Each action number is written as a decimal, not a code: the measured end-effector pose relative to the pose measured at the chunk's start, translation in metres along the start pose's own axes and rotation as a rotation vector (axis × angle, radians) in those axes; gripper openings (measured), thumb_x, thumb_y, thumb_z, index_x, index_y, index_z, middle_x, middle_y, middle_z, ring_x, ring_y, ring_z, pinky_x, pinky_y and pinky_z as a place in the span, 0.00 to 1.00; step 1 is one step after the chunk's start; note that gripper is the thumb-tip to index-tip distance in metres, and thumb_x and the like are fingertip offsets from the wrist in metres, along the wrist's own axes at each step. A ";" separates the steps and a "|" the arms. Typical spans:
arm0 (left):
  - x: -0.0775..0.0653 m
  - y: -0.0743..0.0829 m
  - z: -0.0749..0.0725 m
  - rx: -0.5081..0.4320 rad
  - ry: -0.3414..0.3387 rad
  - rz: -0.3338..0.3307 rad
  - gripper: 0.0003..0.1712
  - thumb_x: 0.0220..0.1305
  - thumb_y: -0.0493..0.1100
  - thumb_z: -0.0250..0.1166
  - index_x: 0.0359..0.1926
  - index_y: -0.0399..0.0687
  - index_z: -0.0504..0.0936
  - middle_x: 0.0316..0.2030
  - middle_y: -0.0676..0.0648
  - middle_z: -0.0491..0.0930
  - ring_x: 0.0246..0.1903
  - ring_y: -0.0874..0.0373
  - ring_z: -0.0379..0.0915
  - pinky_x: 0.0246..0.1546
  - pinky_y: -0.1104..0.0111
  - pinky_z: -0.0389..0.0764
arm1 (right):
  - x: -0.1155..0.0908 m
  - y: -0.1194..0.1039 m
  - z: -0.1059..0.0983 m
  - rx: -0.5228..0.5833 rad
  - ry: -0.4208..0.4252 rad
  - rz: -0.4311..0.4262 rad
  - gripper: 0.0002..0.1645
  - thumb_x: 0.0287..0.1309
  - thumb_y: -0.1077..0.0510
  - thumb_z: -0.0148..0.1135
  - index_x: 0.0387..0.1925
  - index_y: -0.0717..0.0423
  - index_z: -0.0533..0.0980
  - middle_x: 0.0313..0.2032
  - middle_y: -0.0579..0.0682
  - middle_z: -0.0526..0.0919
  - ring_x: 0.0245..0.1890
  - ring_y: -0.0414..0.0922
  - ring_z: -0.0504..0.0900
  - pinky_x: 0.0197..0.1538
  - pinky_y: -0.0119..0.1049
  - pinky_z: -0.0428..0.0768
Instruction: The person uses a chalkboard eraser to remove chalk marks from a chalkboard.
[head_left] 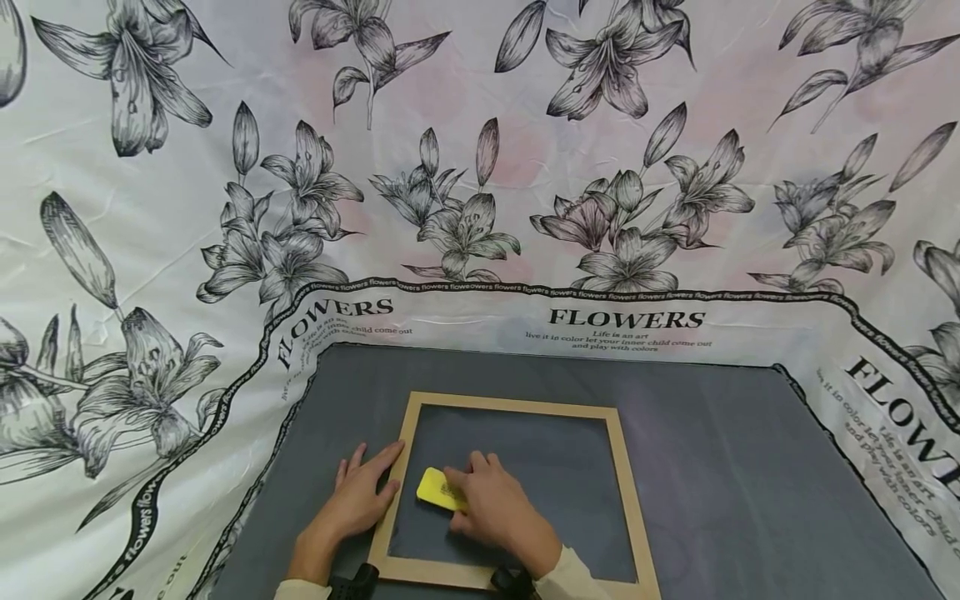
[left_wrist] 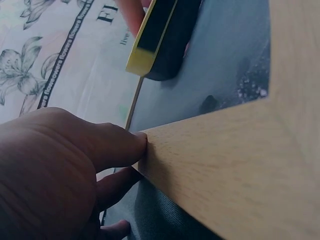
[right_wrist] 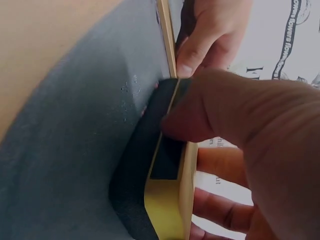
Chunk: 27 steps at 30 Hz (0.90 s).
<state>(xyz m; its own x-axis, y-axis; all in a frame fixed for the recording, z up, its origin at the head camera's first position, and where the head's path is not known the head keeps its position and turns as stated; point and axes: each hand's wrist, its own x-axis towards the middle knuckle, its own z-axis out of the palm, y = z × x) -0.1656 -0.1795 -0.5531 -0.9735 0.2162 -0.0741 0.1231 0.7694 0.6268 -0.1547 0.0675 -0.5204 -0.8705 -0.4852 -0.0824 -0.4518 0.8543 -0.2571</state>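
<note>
A small blackboard (head_left: 540, 467) in a light wooden frame (head_left: 517, 406) lies flat on the grey cloth. On its left part, my right hand (head_left: 498, 504) grips a yellow board eraser (head_left: 437, 490), thumb along one side and fingers on the other. The eraser's dark felt (right_wrist: 137, 165) faces the board in the right wrist view. My left hand (head_left: 358, 498) rests against the left side of the frame, thumb and forefinger touching its outer edge. Pale specks (left_wrist: 252, 85) show on the board surface in the left wrist view.
Grey cloth (head_left: 720, 483) spreads around the frame. Beyond it lies a white border printed with lilies and the word FLOWERS (head_left: 627, 318). Dark wrist straps (head_left: 355, 582) sit by both cuffs near the frame's bottom edge.
</note>
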 end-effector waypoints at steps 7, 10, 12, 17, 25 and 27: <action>0.001 0.000 -0.001 -0.007 0.004 0.010 0.36 0.70 0.42 0.63 0.76 0.56 0.64 0.74 0.47 0.65 0.76 0.29 0.38 0.69 0.29 0.36 | -0.013 0.005 -0.003 0.090 0.008 -0.046 0.39 0.48 0.41 0.78 0.64 0.32 0.77 0.43 0.41 0.75 0.36 0.38 0.64 0.31 0.29 0.68; 0.000 0.000 -0.001 -0.013 0.001 0.006 0.36 0.70 0.41 0.64 0.76 0.56 0.64 0.74 0.47 0.65 0.77 0.30 0.38 0.69 0.29 0.35 | -0.018 0.008 -0.003 0.109 0.002 -0.048 0.38 0.46 0.41 0.78 0.62 0.30 0.78 0.41 0.39 0.75 0.36 0.37 0.65 0.31 0.29 0.69; 0.000 0.000 -0.001 -0.020 -0.002 0.003 0.36 0.70 0.41 0.64 0.76 0.56 0.64 0.74 0.47 0.65 0.77 0.30 0.38 0.69 0.29 0.35 | -0.022 0.012 -0.004 0.129 0.001 -0.037 0.37 0.46 0.41 0.77 0.61 0.31 0.79 0.40 0.38 0.75 0.36 0.37 0.66 0.31 0.29 0.69; 0.000 -0.001 -0.001 -0.031 -0.002 0.016 0.36 0.70 0.41 0.63 0.76 0.56 0.64 0.74 0.47 0.64 0.77 0.30 0.38 0.69 0.29 0.35 | -0.037 0.032 -0.021 0.181 0.110 0.045 0.35 0.45 0.43 0.73 0.60 0.37 0.81 0.35 0.37 0.74 0.30 0.36 0.68 0.30 0.29 0.67; 0.000 -0.002 -0.001 -0.032 -0.002 0.016 0.36 0.70 0.40 0.63 0.76 0.55 0.64 0.74 0.46 0.64 0.77 0.30 0.38 0.68 0.29 0.35 | -0.066 0.087 -0.064 0.249 0.330 0.308 0.36 0.48 0.45 0.73 0.62 0.45 0.80 0.35 0.42 0.78 0.30 0.38 0.73 0.31 0.32 0.72; 0.000 -0.002 -0.001 -0.034 -0.005 0.014 0.36 0.70 0.40 0.63 0.76 0.55 0.63 0.74 0.46 0.64 0.77 0.30 0.37 0.68 0.29 0.34 | -0.075 0.103 -0.071 0.265 0.356 0.370 0.37 0.50 0.44 0.73 0.63 0.48 0.79 0.38 0.45 0.80 0.32 0.40 0.76 0.33 0.34 0.74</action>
<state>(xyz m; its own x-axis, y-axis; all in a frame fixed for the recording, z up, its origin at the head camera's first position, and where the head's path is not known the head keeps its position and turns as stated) -0.1660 -0.1816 -0.5534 -0.9709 0.2293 -0.0690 0.1296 0.7454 0.6539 -0.1497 0.2051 -0.4718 -0.9941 -0.0311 0.1041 -0.0801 0.8572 -0.5088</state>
